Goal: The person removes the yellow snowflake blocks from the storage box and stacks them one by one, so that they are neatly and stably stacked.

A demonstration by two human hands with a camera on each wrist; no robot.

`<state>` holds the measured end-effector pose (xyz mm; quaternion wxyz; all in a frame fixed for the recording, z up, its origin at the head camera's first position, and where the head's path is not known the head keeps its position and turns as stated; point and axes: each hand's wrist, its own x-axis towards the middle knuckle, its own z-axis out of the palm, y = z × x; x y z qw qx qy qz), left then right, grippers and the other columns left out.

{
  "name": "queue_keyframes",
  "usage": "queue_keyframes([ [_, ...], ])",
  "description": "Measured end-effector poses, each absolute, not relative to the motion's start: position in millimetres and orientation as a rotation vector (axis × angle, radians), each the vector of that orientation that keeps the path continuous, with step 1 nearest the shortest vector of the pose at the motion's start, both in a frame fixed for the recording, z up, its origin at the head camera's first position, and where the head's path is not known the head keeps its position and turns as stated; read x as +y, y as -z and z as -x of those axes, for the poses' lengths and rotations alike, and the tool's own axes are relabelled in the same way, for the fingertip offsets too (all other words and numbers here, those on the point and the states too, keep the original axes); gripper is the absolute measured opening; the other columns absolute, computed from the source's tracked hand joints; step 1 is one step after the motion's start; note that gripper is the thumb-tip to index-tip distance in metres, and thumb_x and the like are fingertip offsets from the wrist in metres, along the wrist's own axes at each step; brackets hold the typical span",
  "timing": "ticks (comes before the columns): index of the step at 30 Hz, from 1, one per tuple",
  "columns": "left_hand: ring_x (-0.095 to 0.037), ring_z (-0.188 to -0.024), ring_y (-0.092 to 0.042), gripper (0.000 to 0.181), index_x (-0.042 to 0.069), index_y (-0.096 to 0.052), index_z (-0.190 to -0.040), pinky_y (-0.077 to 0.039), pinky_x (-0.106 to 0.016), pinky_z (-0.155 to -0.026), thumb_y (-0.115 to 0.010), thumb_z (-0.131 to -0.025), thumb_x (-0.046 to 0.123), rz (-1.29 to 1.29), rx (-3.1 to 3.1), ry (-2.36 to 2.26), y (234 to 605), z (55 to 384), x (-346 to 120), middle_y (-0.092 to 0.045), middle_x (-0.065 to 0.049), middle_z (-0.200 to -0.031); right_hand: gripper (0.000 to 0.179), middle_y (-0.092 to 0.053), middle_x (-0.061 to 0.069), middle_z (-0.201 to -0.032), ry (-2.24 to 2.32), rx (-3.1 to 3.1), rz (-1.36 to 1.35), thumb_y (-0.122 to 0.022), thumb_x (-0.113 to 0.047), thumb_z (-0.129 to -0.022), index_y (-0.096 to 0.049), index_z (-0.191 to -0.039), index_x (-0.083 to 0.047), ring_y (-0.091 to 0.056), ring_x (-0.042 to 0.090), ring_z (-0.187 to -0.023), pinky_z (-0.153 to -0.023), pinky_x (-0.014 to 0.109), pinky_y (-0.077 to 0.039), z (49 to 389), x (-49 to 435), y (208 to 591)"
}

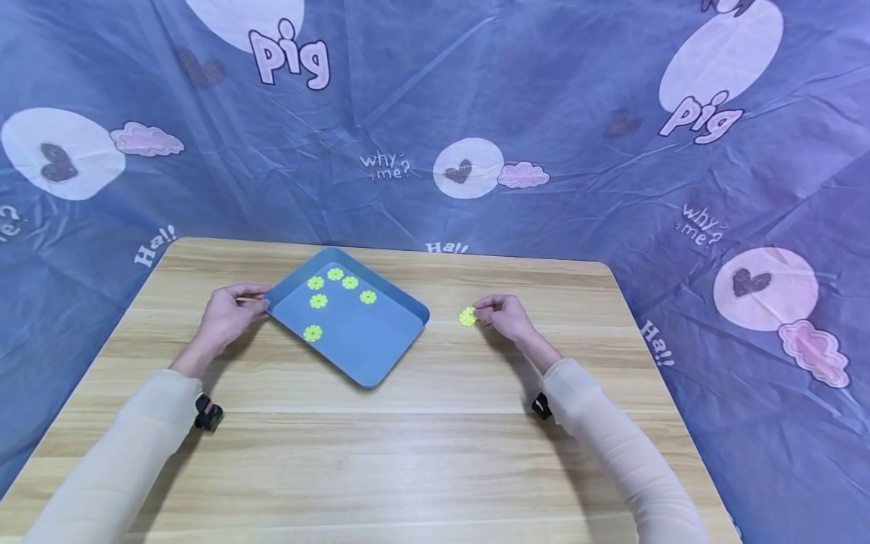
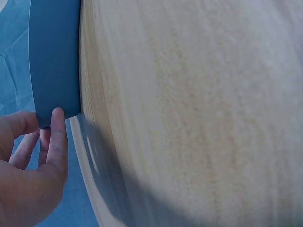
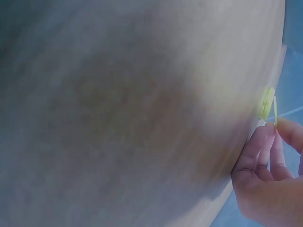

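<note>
A blue rectangular tray point(image 1: 367, 340) lies at an angle on the wooden table, with several yellow-green flower-shaped discs point(image 1: 313, 333) on its floor. My left hand point(image 1: 229, 313) grips the tray's left corner. In the left wrist view, the thumb is at the upper rim and a finger point(image 2: 57, 137) lies along the outer wall. Right of the tray, my right hand point(image 1: 503, 315) pinches a thin yellow-green disc point(image 3: 275, 111) between thumb and fingertips. Just beside that disc, a small stack of similar discs point(image 3: 266, 104) sits on the table in the right wrist view.
The pale wood table point(image 1: 381, 468) ends at a back edge near a blue printed cloth point(image 1: 408, 98), which also hangs along both sides. A black wrist device point(image 1: 208, 413) is strapped to the left forearm, and another black device point(image 1: 541, 406) to the right.
</note>
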<state>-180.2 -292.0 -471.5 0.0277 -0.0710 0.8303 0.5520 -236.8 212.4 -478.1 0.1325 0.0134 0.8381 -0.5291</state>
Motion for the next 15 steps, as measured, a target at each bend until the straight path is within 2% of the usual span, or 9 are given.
queue_keyframes([
  [6, 0.01, -0.079, -0.064, 0.043, -0.015, -0.056, -0.141, -0.066, -0.012, -0.079, -0.062, -0.102, 0.001, 0.216, 2.559, -1.711, 472.6, 181.6, -293.4, -0.062, -0.024, -0.124, 0.028, -0.072, -0.004, -0.082, 1.495, 2.465, -0.02, -0.072, -0.003, -0.096, -0.069, -0.119, 0.013, -0.06, 0.004, -0.067, -0.058, 0.013, -0.055, 237.6, 212.6, 478.6],
  [15, 0.009, -0.08, -0.065, 0.042, -0.014, -0.056, -0.142, -0.066, -0.012, -0.08, -0.06, -0.103, 0.001, 0.226, 2.553, -1.709, 471.6, 181.0, -292.7, -0.06, -0.031, -0.13, 0.027, -0.067, -0.005, -0.082, 1.456, 2.465, -0.03, -0.071, -0.003, -0.096, -0.069, -0.118, 0.012, -0.057, 0.004, -0.068, -0.058, 0.012, -0.053, 237.6, 211.7, 477.7],
])
